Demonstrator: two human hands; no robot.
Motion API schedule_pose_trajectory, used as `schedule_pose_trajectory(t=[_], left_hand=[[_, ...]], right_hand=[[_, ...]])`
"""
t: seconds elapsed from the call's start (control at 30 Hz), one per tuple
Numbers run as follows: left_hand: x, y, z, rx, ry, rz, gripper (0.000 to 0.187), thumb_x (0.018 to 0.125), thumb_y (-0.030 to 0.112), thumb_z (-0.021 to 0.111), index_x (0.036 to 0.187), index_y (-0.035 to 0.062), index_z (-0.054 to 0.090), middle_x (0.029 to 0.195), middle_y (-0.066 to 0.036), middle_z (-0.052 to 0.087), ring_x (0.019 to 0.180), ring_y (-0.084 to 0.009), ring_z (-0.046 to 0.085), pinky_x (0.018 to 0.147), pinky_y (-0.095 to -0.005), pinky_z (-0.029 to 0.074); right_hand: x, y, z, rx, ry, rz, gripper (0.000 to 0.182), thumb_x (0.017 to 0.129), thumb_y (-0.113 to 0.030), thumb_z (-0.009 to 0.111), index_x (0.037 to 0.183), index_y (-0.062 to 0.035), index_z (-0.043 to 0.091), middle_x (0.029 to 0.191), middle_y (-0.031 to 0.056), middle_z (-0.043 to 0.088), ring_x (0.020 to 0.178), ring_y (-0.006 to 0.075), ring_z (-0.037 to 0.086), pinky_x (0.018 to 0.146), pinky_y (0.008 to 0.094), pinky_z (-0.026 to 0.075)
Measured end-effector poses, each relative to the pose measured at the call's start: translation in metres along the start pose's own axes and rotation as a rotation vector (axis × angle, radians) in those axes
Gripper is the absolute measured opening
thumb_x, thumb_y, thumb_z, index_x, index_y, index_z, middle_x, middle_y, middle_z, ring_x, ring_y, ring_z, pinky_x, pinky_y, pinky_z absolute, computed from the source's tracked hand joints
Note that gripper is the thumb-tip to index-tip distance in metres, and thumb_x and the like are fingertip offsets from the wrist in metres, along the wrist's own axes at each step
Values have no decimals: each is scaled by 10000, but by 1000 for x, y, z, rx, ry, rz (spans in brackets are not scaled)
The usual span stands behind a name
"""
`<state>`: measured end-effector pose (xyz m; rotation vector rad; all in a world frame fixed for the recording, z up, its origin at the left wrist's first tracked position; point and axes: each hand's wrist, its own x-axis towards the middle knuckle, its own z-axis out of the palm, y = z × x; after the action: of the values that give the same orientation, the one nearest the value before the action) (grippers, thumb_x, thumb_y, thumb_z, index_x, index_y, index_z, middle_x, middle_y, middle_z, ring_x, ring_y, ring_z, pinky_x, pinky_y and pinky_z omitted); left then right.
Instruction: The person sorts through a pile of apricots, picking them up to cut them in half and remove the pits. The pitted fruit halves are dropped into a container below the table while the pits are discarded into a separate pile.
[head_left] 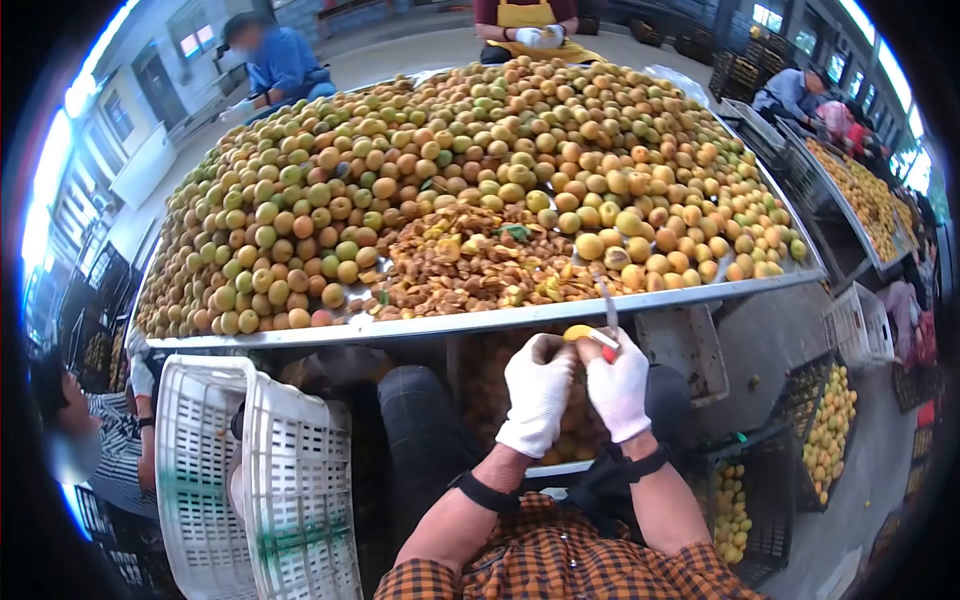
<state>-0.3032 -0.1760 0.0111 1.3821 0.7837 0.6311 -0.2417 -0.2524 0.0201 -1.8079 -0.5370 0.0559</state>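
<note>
Both my hands wear white gloves and meet just below the table's front edge. My left hand (536, 388) is closed on a yellow fruit (577, 333). In my right hand (617, 385) is a knife (607, 301), its blade pointing up and its red and white handle partly hidden by the fingers. The fruit touches or nearly touches the knife. Beyond my hands, cut fruit pieces (470, 262) lie heaped on the metal-edged table (450, 322), in front of a large pile of whole orange and green fruits (330, 190).
White plastic baskets (305, 480) stand at my lower left, beside a seated person (120, 440). Black crates of fruit (828, 440) sit on the floor at right. More people are beyond the table, and another fruit table (860, 190) is at far right.
</note>
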Motion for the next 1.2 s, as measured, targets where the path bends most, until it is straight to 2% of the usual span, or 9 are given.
schedule_pose_trajectory(t=[0.23, 0.33, 0.5, 0.57, 0.7, 0.87, 1.0, 1.17, 1.2], left_hand=[[1, 8, -8, 395, -222, 715, 76, 773, 40, 681, 840, 33, 646, 773, -100, 647, 661, -215, 646, 606, -295, 503], [25, 28, -17, 69, -5, 533, 25, 814, 2, 625, 836, 0, 637, 724, -20, 629, 675, -66, 562, 620, -254, 473], [118, 49, -56, 14, 194, 445, 75, 782, 13, 604, 850, 4, 635, 709, -59, 641, 648, -130, 576, 635, -249, 470], [152, 34, -72, 705, 292, 579, 480, 730, 88, 638, 1204, 52, 569, 1200, -186, 561, 1057, -328, 571, 905, -368, 465], [147, 25, -107, 932, 133, 350, 569, 740, 219, 673, 1274, 78, 534, 1306, -175, 500, 1212, -354, 465, 989, -432, 414], [73, 14, -112, 631, 116, 541, 280, 775, 63, 652, 1053, 38, 617, 1019, -160, 640, 896, -327, 633, 801, -362, 506], [32, -22, -91, 476, -156, 490, 225, 764, 34, 658, 988, 17, 669, 986, -166, 663, 929, -302, 650, 823, -347, 508], [4, -57, -56, 476, -611, -264, 379, 829, 261, 616, 1163, 81, 615, 1052, -147, 666, 1012, -280, 633, 871, -355, 490], [3, -72, -52, 593, -633, -119, 414, 833, 282, 603, 1193, 79, 597, 1076, -162, 657, 1031, -301, 622, 890, -374, 481]], right_hand=[[6, 10, 3, 760, 9, 524, 148, 919, -169, 575, 885, -28, 609, 623, 3, 540, 469, 94, 496, 424, 239, 395], [7, -10, -12, 637, -62, 591, 136, 948, -167, 510, 877, -51, 520, 433, -13, 349, 256, 112, 296, 263, 276, 274], [-1, -9, -28, 490, -199, 653, 155, 929, -175, 542, 974, -27, 539, 507, 13, 436, 304, 99, 362, 295, 262, 314], [-8, 15, -19, 226, -315, 476, 253, 873, -141, 618, 1099, -36, 572, 685, 31, 551, 389, 85, 457, 332, 245, 366], [1, 7, -34, 167, -283, 581, 440, 850, -118, 619, 1263, -55, 483, 751, 49, 588, 442, 78, 484, 380, 227, 391], [42, -2, -59, 49, -322, 436, 410, 865, -145, 593, 1243, -31, 483, 724, 12, 530, 439, 44, 438, 388, 199, 360], [89, 7, -59, -526, -345, -67, 295, 815, -206, 624, 1069, -55, 615, 909, 170, 658, 902, 305, 644, 800, 374, 503], [146, 28, -19, -678, -351, -195, 256, 830, -262, 615, 1027, -98, 612, 903, 158, 671, 896, 361, 632, 775, 442, 501], [153, 37, -12, -729, -349, -178, 253, 833, -257, 604, 1039, -109, 605, 904, 160, 670, 898, 359, 633, 779, 447, 501]])
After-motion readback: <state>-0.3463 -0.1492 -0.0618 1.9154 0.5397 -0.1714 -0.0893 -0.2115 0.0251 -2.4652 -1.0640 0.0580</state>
